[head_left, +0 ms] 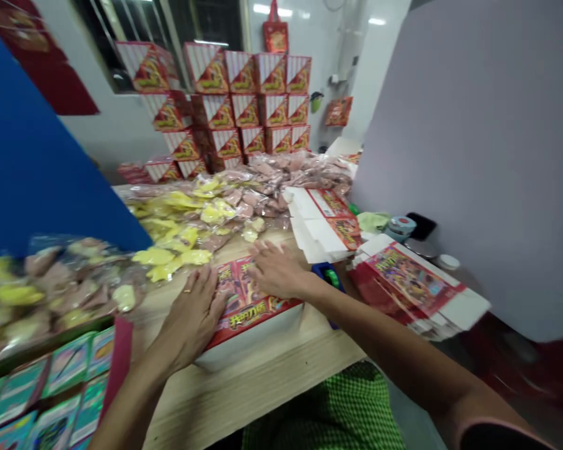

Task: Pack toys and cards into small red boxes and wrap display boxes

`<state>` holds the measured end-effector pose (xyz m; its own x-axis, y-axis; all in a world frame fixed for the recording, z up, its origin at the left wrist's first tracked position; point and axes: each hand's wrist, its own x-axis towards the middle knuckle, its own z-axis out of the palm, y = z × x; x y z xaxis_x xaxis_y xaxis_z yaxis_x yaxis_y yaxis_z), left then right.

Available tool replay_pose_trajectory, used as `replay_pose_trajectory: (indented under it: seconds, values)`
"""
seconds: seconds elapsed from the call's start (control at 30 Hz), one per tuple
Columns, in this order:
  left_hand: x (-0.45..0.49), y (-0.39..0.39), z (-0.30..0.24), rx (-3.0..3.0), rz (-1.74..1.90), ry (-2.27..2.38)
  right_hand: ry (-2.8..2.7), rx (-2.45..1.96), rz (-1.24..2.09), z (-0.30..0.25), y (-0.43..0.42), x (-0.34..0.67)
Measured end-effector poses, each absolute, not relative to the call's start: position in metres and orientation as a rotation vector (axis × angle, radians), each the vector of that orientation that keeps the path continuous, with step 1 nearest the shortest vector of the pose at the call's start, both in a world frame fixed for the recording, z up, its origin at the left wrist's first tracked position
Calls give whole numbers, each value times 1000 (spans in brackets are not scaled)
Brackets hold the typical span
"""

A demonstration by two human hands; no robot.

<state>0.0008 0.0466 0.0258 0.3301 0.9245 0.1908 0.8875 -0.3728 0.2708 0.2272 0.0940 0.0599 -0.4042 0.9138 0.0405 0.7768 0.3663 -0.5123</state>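
My left hand and my right hand lie flat on a red printed carton with white sides, near the front edge of a wooden table. The fingers of both hands are spread, and neither hand grips the carton. Loose yellow and pink sealed packets are heaped just beyond my hands. To the right of my right hand lies a stack of partly folded white and red cartons.
A clear bag of packets and teal boxes sit at the lower left, beside a blue panel. Flattened printed cartons overhang the right side. A lilac board stands at the right. Stacked cartons rise behind the table.
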Motion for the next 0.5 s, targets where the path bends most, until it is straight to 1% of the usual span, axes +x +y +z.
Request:
replay_pose_trajectory:
  seconds: [0.07,0.13,0.23,0.3,0.37,0.5]
  values:
    - [3,42,33,2212,635,1700,-2054,-1548,811,53,104,232]
    - [6,36,36,1855,893,1697,-1875,-1547,940,45,112,237]
    - [17,29,32,1008,1330,1590,-1621,-1547,1122,31,116,244]
    - [25,24,26,627,1468,1480,-1455,-1516,1278,25,115,248]
    - [31,20,22,492,1498,1390,-1334,-1434,1456,22,110,250]
    - [37,9,22,411,1567,1268,-1145,-1202,1764,25,94,247]
